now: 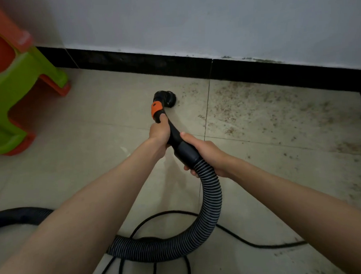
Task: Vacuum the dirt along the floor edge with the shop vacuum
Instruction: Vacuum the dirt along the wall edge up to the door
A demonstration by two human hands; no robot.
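Observation:
A black vacuum wand with an orange collar (156,109) ends in a round black brush nozzle (167,98) that rests on the beige tiles, a short way in front of the black baseboard (143,63). My left hand (159,132) grips the wand just below the orange collar. Further back, my right hand (205,153) grips the black cuff where the ribbed hose (211,201) joins. Brown dirt (263,112) is scattered over the tiles to the right of the nozzle, up to the baseboard.
Stacked green and orange plastic stools (18,81) stand at the left near the wall. The hose loops across the floor toward the lower left, and a thin black power cord (252,244) snakes over the tiles below my arms. The white wall (211,21) rises behind.

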